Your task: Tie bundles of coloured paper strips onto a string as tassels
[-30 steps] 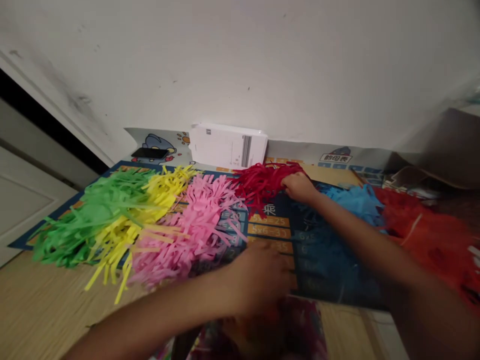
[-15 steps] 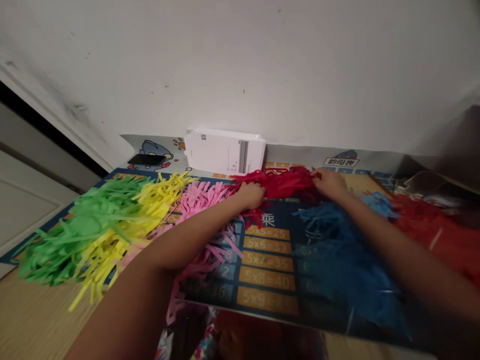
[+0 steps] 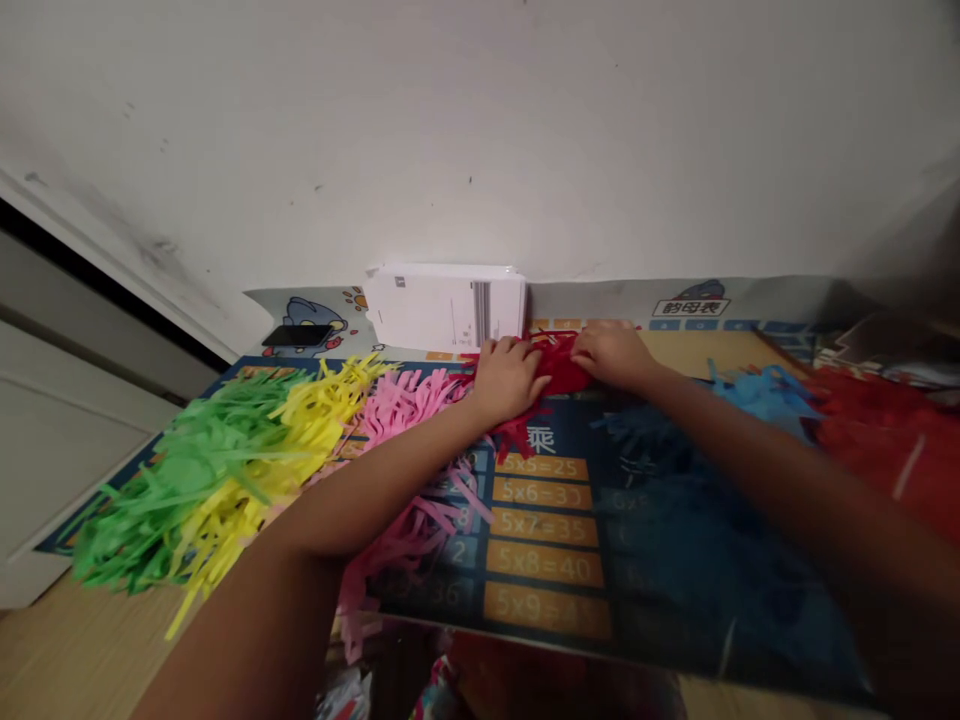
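Closer together than half a second ago: left hand [image 3: 510,378] and right hand [image 3: 611,352], squeezing the red paper strips [image 3: 559,368] into a tighter clump. Nearest me, below both hands, I see the multiplication mat [image 3: 544,565]. Both hands curl tight around the red strips between them. Pink strips [image 3: 405,395] lie just left of the left hand. White box [image 3: 446,308] stands just beyond.

Rear boundary: a white painted wall [image 3: 480,130], matt finish, with grey scuff marks toward its left side. Left boundary: a white panelled door [image 3: 52,450], with a dark gap [image 3: 82,272] running diagonally above it. Base: wood-grain floor [image 3: 60,660], visible at lower left. Lighting: dim and uneven; the far right corner lies in shadow.
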`<state>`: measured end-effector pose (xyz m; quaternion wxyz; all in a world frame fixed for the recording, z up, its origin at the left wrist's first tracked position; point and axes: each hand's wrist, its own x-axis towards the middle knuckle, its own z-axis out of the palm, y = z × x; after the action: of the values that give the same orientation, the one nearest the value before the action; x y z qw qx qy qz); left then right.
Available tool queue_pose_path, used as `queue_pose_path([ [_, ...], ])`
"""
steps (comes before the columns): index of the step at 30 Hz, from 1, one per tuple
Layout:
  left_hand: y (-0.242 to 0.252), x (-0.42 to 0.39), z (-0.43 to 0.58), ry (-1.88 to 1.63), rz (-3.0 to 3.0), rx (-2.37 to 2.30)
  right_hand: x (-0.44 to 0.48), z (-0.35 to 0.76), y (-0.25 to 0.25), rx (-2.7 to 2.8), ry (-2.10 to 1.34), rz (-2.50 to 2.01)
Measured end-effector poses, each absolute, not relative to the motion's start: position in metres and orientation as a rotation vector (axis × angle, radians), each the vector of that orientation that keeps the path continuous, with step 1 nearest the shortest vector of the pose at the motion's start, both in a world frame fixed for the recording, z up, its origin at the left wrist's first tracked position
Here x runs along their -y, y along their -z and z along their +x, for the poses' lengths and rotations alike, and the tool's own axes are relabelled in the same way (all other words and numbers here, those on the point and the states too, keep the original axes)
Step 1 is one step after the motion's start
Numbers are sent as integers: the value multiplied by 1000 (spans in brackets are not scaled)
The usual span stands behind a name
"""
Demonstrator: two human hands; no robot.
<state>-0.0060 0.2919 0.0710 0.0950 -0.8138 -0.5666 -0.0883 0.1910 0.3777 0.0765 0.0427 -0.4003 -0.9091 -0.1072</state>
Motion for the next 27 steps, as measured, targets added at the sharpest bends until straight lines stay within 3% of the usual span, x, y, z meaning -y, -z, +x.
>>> queue_pose_path([
  [2, -78, -298, 14, 475, -2327, 1674, -375, 188, -90, 2748, 380, -1232],
  [5, -88, -321, 35, 512, -2278, 1887, -356, 178, -101, 2648, 422, -1298],
  [10, -116, -350, 26, 560, -2185, 2074, -313, 155, -73, 2644, 235, -1360],
  [15, -161, -338, -4, 662, -1986, 2127, -315, 137, -42, 2698, 1, -1406],
  [21, -227, -297, -56, 799, -1666, 2124, -314, 143, -48, 2613, -215, -1404],
  [23, -251, -273, -73, 837, -1586, 2006, -304, 147, -61, 2522, -238, -1356],
  [27, -280, -212, -89, 806, -1640, 1344, -252, 154, -104, 2280, -248, -1258],
])
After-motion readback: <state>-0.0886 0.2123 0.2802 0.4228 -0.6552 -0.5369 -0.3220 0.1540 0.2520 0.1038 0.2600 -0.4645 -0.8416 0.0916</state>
